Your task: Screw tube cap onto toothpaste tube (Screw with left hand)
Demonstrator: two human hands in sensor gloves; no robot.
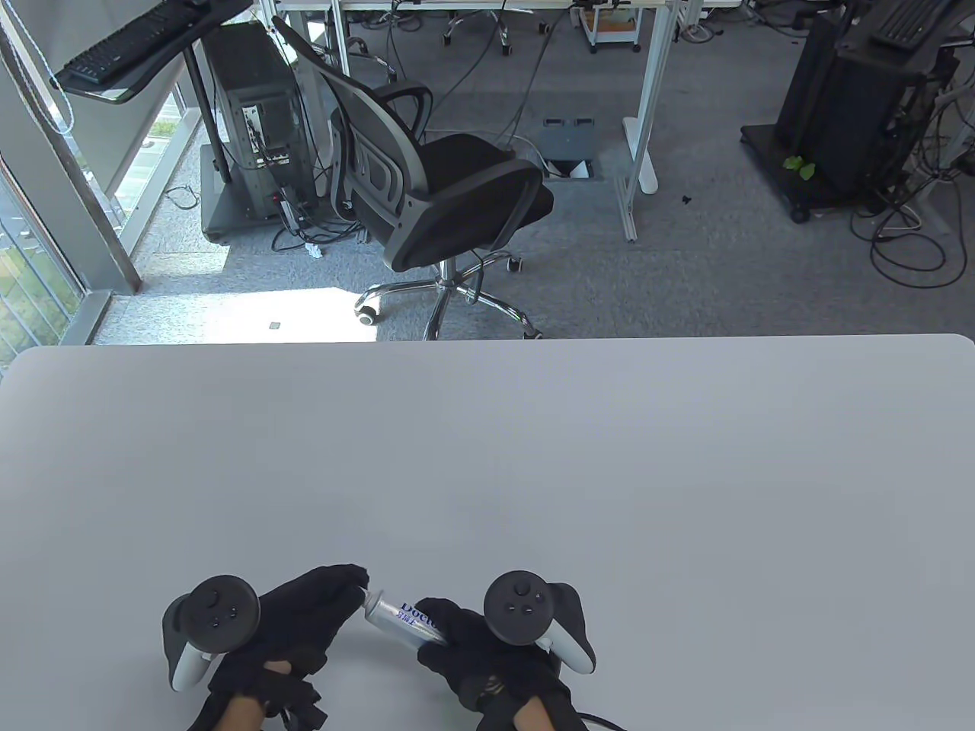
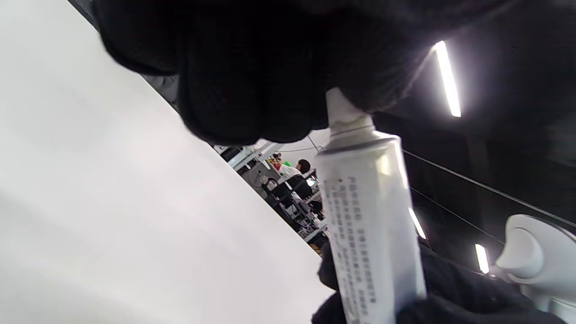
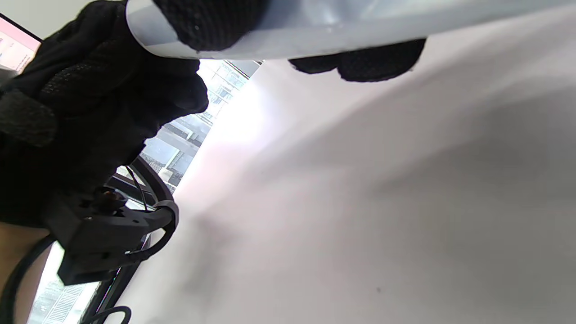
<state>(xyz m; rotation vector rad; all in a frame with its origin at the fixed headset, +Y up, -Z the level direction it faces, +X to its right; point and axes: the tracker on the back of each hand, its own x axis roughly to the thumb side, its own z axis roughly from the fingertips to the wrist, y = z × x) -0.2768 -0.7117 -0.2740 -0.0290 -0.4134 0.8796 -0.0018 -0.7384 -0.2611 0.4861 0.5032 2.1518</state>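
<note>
A white toothpaste tube (image 1: 402, 615) with blue lettering is held just above the table's near edge, its neck pointing left. My right hand (image 1: 472, 655) grips the tube's body; the tube also crosses the top of the right wrist view (image 3: 315, 27). My left hand (image 1: 320, 609) closes its fingertips around the tube's neck end. In the left wrist view the tube (image 2: 369, 216) rises to a white cap (image 2: 339, 114) whose top is covered by my gloved fingers (image 2: 252, 90). I cannot tell how far the cap is seated.
The white table (image 1: 487, 457) stretches away from the hands. Behind its far edge stand a black office chair (image 1: 442, 198), desk legs and cables on the floor.
</note>
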